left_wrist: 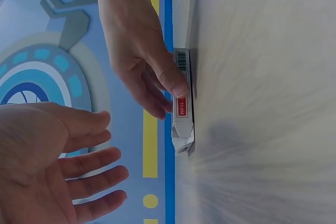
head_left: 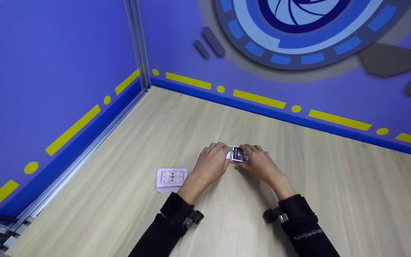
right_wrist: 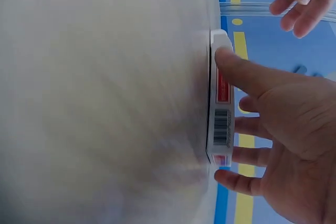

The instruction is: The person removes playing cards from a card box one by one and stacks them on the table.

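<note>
A small playing-card box [head_left: 241, 154] with a dark printed face lies on the table between the two hands. Its narrow white side carries a barcode and a red label in both wrist views. My right hand [head_left: 261, 163] holds the box, thumb [right_wrist: 236, 69] against the near side and fingers beyond it. The left hand [head_left: 211, 161] is by the box's left end, where a white flap shows. In the left wrist view, the left hand [left_wrist: 63, 161] has spread, nearly straight fingers apart from the box. A deck of cards [head_left: 171, 177] lies face down beside the left wrist.
The pale wooden table [head_left: 334, 185] runs back to purple-blue panels with yellow dashes along the bottom. A metal post [head_left: 137, 43] stands at the corner. Both wrists wear dark bands with small cameras [head_left: 270, 215].
</note>
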The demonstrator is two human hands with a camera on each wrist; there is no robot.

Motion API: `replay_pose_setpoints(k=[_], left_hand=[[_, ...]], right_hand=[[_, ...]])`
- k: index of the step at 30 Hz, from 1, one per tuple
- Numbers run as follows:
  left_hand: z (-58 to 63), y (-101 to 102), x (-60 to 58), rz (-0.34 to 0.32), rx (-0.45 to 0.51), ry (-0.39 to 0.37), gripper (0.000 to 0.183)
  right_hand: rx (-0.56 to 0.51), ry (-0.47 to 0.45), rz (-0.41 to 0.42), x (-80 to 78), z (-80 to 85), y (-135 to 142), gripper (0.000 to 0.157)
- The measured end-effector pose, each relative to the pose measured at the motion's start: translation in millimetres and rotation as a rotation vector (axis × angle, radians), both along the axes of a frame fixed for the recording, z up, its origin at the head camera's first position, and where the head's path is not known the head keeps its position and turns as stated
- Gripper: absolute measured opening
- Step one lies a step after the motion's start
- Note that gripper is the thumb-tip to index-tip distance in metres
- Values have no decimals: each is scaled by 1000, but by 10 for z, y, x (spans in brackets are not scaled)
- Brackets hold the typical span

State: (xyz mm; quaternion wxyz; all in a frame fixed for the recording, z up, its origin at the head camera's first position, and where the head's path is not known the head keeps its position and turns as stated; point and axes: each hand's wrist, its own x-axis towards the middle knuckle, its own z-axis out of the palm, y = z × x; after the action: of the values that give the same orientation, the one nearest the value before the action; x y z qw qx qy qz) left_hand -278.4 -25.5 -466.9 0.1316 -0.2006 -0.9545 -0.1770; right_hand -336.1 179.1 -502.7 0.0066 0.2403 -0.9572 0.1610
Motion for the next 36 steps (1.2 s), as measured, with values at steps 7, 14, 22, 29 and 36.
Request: replay_pose_setpoints(k=[7,14,22,29,36], left_hand=[[2,34,-23,-10,-26,25,33],[37,18,-16,-9,-13,41,32],[77,-14,18,11,80,24,24],[204,3,110,-3,247,42,15],[403,17,273,-39,389,60,13]], right_hand=[[-10,23,6,25,-4,31,62],[-55,8,22,86,36,37,68],[-105,69,57,270,149,3,70],[-140,167,82,472,318,-2,71],[-193,279,100,697,500,14,74]])
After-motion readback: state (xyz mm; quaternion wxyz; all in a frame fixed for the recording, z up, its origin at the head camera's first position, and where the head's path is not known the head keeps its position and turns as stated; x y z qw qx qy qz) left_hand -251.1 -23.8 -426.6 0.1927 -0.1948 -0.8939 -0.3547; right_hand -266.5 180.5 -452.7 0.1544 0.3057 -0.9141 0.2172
